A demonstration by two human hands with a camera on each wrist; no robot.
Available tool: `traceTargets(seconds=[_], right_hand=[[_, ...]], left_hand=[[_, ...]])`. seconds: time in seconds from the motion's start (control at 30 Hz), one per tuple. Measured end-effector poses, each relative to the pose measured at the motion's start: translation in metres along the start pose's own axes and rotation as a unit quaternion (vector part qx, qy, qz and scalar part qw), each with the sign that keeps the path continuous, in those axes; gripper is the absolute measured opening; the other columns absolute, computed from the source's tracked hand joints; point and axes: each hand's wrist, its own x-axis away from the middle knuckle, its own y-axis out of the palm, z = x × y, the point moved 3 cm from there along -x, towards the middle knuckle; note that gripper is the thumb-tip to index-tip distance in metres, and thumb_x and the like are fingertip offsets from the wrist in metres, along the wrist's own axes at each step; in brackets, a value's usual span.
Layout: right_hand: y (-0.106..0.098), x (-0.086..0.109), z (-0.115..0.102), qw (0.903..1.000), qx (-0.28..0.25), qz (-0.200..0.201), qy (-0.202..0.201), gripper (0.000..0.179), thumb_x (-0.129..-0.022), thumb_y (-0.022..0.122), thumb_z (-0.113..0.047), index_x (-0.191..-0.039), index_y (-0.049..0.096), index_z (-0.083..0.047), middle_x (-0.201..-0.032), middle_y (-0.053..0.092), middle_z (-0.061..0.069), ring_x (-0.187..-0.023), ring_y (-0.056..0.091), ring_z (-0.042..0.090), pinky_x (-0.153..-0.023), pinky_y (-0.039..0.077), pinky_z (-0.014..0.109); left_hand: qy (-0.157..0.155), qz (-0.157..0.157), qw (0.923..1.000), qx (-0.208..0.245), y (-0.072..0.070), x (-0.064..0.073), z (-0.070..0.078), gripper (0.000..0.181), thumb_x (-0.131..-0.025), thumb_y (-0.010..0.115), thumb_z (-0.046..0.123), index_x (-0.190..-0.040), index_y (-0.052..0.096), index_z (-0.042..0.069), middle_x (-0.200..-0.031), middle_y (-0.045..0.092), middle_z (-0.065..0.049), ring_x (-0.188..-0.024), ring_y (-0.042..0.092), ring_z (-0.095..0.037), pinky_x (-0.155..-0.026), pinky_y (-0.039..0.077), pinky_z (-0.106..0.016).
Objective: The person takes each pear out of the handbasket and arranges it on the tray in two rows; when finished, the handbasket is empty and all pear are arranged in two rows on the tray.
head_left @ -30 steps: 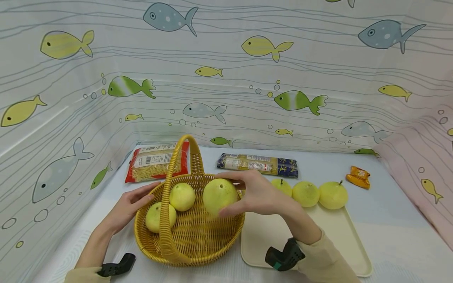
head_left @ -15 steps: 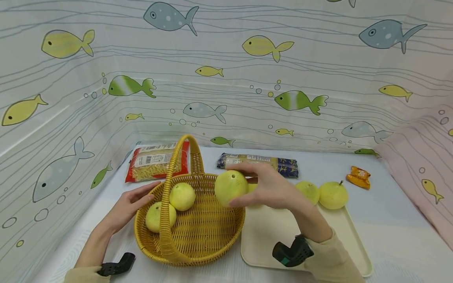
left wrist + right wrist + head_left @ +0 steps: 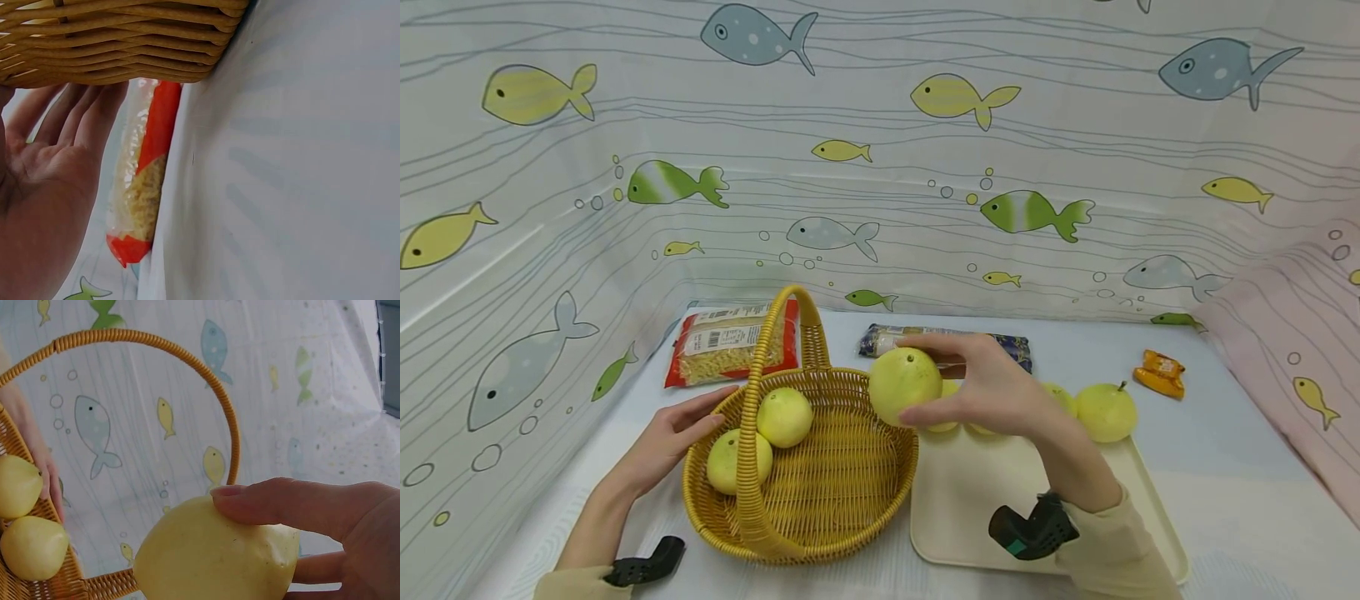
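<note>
Head view: the right hand (image 3: 992,387) grips a pale yellow fruit (image 3: 906,386) by the right rim of a wicker basket (image 3: 850,475), near the far-left corner of the tray (image 3: 970,508). Two basket fruits (image 3: 785,417) sit toward its left side, where the left hand (image 3: 670,437) touches the rim. Other fruits (image 3: 1107,412) line the tray's far edge; a red packet (image 3: 722,346) lies at the worktop's (image 3: 1247,483) far-left corner.

Left wrist view: the left hand's fingers stretch nearly straight up to the basket.

Right wrist view: the thumb presses the held fruit, other fingers partly hidden behind it.
</note>
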Motion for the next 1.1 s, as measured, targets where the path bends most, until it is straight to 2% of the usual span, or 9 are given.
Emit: traceTargets(seconds=[0.17, 0.33, 0.57, 0.73, 0.87, 1.1], right_hand=[[-0.004, 0.001, 0.001, 0.9997, -0.012, 0.012, 0.018, 0.075, -0.068, 0.093, -0.027, -0.136, 0.062, -0.02, -0.127, 0.066, -0.004, -0.109, 0.065, 0.015, -0.094, 0.055, 0.035], [-0.009, 0.003, 0.001, 0.9994, -0.024, 0.021, 0.01, 0.073, -0.069, 0.092, -0.025, -0.136, 0.062, -0.019, -0.129, 0.065, -0.004, -0.111, 0.064, 0.015, -0.095, 0.054, 0.034], [-0.018, 0.009, 0.001, 0.9984, -0.039, 0.039, 0.011, 0.071, -0.07, 0.093, -0.024, -0.134, 0.063, -0.02, -0.125, 0.067, -0.004, -0.105, 0.068, 0.015, -0.091, 0.056, 0.034], [-0.015, 0.015, 0.007, 0.9983, -0.037, 0.037, 0.023, 0.072, -0.069, 0.093, -0.026, -0.134, 0.064, -0.022, -0.125, 0.068, -0.002, -0.102, 0.069, 0.015, -0.089, 0.057, 0.034], [-0.013, 0.023, 0.012, 0.9984, -0.036, 0.039, 0.018, 0.072, -0.07, 0.092, -0.024, -0.135, 0.063, -0.019, -0.127, 0.066, 0.0, -0.101, 0.069, 0.016, -0.087, 0.057, 0.03], [-0.013, 0.035, 0.027, 0.9973, -0.022, 0.068, 0.015, 0.069, -0.073, 0.091, -0.025, -0.135, 0.063, -0.021, -0.13, 0.065, -0.001, -0.105, 0.068, 0.017, -0.09, 0.056, 0.029]], left_hand=[[0.004, -0.002, 1.0, 0.006, 0.0, 0.0, -0.001, 0.047, -0.106, 0.052, 0.021, -0.151, 0.045, 0.01, -0.143, 0.054, 0.016, -0.123, 0.05, 0.012, -0.095, 0.043, -0.01], [0.001, -0.001, 0.9999, 0.014, 0.0, 0.0, 0.0, 0.048, -0.106, 0.052, 0.02, -0.151, 0.045, 0.009, -0.141, 0.054, 0.018, -0.122, 0.05, 0.012, -0.095, 0.044, -0.01], [-0.001, 0.003, 0.9998, 0.017, 0.002, -0.002, 0.001, 0.048, -0.106, 0.052, 0.023, -0.151, 0.046, 0.01, -0.142, 0.055, 0.015, -0.122, 0.05, 0.012, -0.095, 0.044, -0.01], [0.003, 0.003, 0.9997, 0.022, 0.002, -0.002, 0.0, 0.048, -0.106, 0.051, 0.022, -0.151, 0.045, 0.009, -0.142, 0.055, 0.016, -0.122, 0.05, 0.012, -0.095, 0.044, -0.01], [0.002, 0.003, 0.9997, 0.024, 0.002, -0.001, 0.0, 0.048, -0.106, 0.051, 0.022, -0.151, 0.044, 0.008, -0.141, 0.055, 0.016, -0.121, 0.051, 0.011, -0.094, 0.044, -0.011], [0.007, 0.004, 0.9998, 0.019, 0.002, -0.002, 0.001, 0.048, -0.106, 0.051, 0.021, -0.151, 0.044, 0.008, -0.141, 0.055, 0.016, -0.122, 0.051, 0.012, -0.095, 0.044, -0.01]])
